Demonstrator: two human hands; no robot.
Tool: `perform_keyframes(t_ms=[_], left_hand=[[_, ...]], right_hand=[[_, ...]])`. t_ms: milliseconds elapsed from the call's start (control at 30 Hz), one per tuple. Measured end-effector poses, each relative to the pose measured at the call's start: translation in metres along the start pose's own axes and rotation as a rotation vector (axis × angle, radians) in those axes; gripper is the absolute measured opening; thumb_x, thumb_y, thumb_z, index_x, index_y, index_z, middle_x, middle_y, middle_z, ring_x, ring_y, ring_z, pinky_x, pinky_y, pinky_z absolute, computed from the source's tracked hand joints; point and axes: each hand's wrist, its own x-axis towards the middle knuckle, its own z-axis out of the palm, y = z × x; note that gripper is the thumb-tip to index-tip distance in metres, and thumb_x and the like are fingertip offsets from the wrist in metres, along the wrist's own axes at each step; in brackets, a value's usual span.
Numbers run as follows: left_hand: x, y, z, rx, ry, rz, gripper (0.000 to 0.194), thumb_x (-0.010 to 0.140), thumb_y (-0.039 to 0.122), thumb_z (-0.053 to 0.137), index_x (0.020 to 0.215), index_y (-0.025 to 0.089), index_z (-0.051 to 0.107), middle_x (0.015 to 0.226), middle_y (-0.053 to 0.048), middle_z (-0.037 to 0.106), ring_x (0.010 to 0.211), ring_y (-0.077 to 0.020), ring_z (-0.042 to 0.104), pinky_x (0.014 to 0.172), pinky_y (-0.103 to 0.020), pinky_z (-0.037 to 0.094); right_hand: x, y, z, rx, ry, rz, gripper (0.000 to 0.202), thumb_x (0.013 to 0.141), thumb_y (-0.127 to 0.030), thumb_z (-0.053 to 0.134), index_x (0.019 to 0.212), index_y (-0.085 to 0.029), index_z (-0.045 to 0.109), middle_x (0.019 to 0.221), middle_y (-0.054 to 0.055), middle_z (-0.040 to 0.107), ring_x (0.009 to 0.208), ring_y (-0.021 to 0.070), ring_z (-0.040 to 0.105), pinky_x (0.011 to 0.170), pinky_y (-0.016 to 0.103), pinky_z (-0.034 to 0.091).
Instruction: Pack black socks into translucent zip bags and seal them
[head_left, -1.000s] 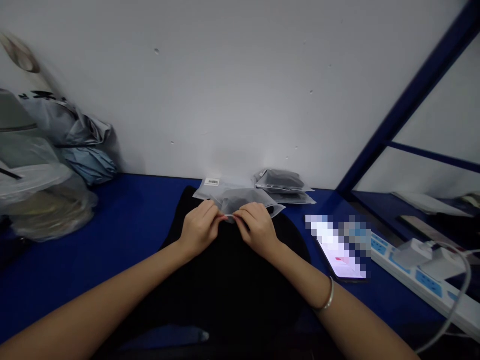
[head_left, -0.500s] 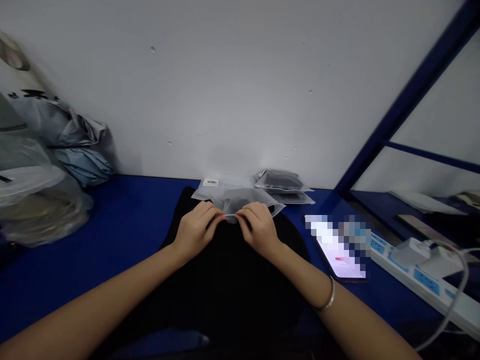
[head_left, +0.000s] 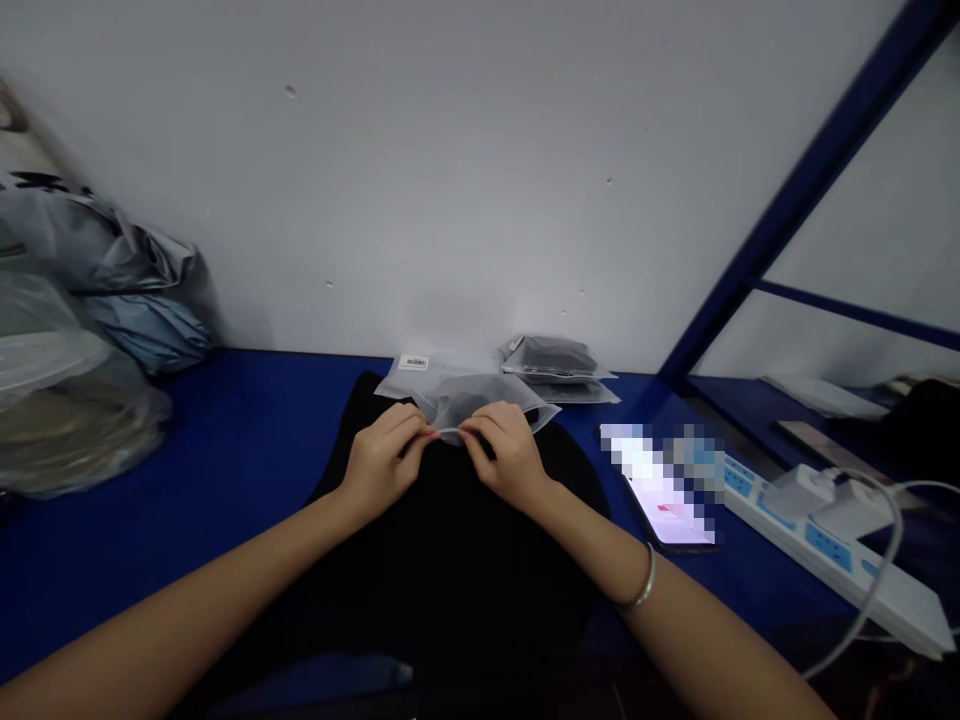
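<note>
Both hands pinch the near edge of a frosted plastic zip bag (head_left: 480,390). On its left part, my left hand (head_left: 385,455) grips the edge between thumb and fingertips. My right hand (head_left: 506,452) pinches the same edge a short way to the right. The bag's mouth gapes at the right side, where something dark shows inside. Beneath the hands and bag lies black cloth (head_left: 450,560) spread over the blue table. Partly under the held bag, another frosted bag with a white barcode label (head_left: 414,362) lies against the wall side.
Filled frosted bags (head_left: 559,358) are stacked at the back, near the wall. A lit phone (head_left: 664,500) lies right of the cloth, beside a white power strip (head_left: 795,545) with plugged-in chargers and a cable. Plastic-wrapped bundles (head_left: 82,400) stand at the left. A blue frame post (head_left: 750,260) rises at right.
Both hands keep their pinch on the bag's edge, with only slight finger movement. The whole view has shifted a little, so everything appears slightly further left.
</note>
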Motion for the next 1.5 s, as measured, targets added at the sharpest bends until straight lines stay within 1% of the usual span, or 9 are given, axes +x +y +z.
perform_keyframes(t_ms=[133, 367, 533, 933, 1033, 1133, 1233, 1333, 1500], left_hand=[[0.0, 0.002, 0.0, 0.047, -0.027, 0.024, 0.012, 0.08, 0.011, 0.048, 0.07, 0.016, 0.051, 0.07, -0.002, 0.052, 0.068, -0.0125, 0.049, 0.06, -0.025, 0.042], [0.003, 0.006, 0.001, 0.159, -0.039, 0.105, 0.008, 0.081, 0.013, 0.047, 0.083, 0.016, 0.054, 0.076, -0.003, 0.056, 0.073, -0.0133, 0.051, 0.065, -0.025, 0.044], [0.002, 0.008, 0.001, 0.175, -0.063, 0.154, 0.011, 0.082, 0.013, 0.046, 0.076, 0.017, 0.054, 0.068, -0.002, 0.053, 0.066, -0.0127, 0.048, 0.058, -0.024, 0.042], [0.004, 0.007, 0.003, 0.325, -0.073, 0.244, 0.025, 0.081, 0.009, 0.04, 0.058, 0.018, 0.043, 0.058, 0.0, 0.041, 0.058, -0.0129, 0.038, 0.05, -0.025, 0.031], [0.003, 0.004, 0.001, 0.315, -0.006, 0.213, 0.021, 0.081, 0.01, 0.042, 0.063, 0.018, 0.047, 0.059, 0.0, 0.043, 0.058, -0.0128, 0.04, 0.051, -0.025, 0.034], [0.004, -0.002, -0.003, 0.28, 0.077, 0.11, 0.014, 0.081, 0.011, 0.044, 0.071, 0.018, 0.051, 0.065, -0.002, 0.049, 0.064, -0.0137, 0.046, 0.056, -0.025, 0.038], [0.006, -0.006, -0.008, 0.297, 0.087, 0.061, 0.01, 0.08, 0.012, 0.046, 0.075, 0.018, 0.051, 0.072, -0.003, 0.053, 0.07, -0.0157, 0.049, 0.062, -0.028, 0.041], [0.008, -0.004, -0.01, 0.363, 0.054, 0.115, 0.004, 0.079, 0.016, 0.05, 0.081, 0.018, 0.053, 0.075, -0.004, 0.055, 0.073, -0.0174, 0.05, 0.067, -0.032, 0.041], [0.008, 0.001, -0.006, 0.415, 0.024, 0.259, 0.014, 0.078, 0.019, 0.055, 0.091, 0.018, 0.057, 0.078, -0.006, 0.058, 0.074, -0.0177, 0.052, 0.068, -0.032, 0.041]], right_hand=[[0.0, 0.0, 0.0, 0.009, 0.006, -0.004, 0.014, 0.083, -0.016, 0.044, 0.077, -0.016, 0.057, 0.076, 0.004, 0.059, 0.075, 0.0141, 0.05, 0.069, 0.03, 0.038], [0.0, -0.001, 0.0, 0.008, -0.01, -0.026, 0.014, 0.083, -0.015, 0.044, 0.077, -0.016, 0.056, 0.077, 0.004, 0.06, 0.074, 0.0143, 0.049, 0.068, 0.03, 0.037], [0.0, -0.004, 0.001, -0.028, -0.078, -0.101, 0.017, 0.084, -0.015, 0.042, 0.076, -0.016, 0.057, 0.075, 0.004, 0.06, 0.074, 0.015, 0.048, 0.067, 0.03, 0.036], [0.0, -0.005, -0.001, -0.087, -0.126, -0.162, 0.02, 0.084, -0.014, 0.041, 0.075, -0.016, 0.058, 0.074, 0.004, 0.061, 0.074, 0.015, 0.049, 0.067, 0.03, 0.036], [0.0, -0.003, -0.003, -0.119, -0.055, -0.172, 0.016, 0.084, -0.015, 0.043, 0.084, -0.017, 0.059, 0.08, 0.003, 0.063, 0.079, 0.0151, 0.051, 0.071, 0.032, 0.036], [0.001, 0.002, -0.007, -0.174, 0.022, -0.15, 0.017, 0.084, -0.019, 0.046, 0.095, -0.018, 0.058, 0.089, 0.005, 0.064, 0.085, 0.0164, 0.053, 0.075, 0.033, 0.037], [0.002, 0.006, -0.009, -0.174, 0.063, -0.136, 0.017, 0.084, -0.019, 0.047, 0.096, -0.017, 0.057, 0.091, 0.007, 0.064, 0.087, 0.0171, 0.054, 0.076, 0.034, 0.038], [0.001, 0.008, -0.008, -0.128, 0.079, -0.131, 0.015, 0.084, -0.015, 0.045, 0.091, -0.017, 0.058, 0.087, 0.006, 0.065, 0.083, 0.0161, 0.054, 0.073, 0.033, 0.04], [0.001, 0.006, -0.005, -0.085, 0.033, -0.142, 0.015, 0.084, -0.015, 0.044, 0.086, -0.016, 0.059, 0.083, 0.006, 0.064, 0.079, 0.0151, 0.054, 0.071, 0.032, 0.041]])
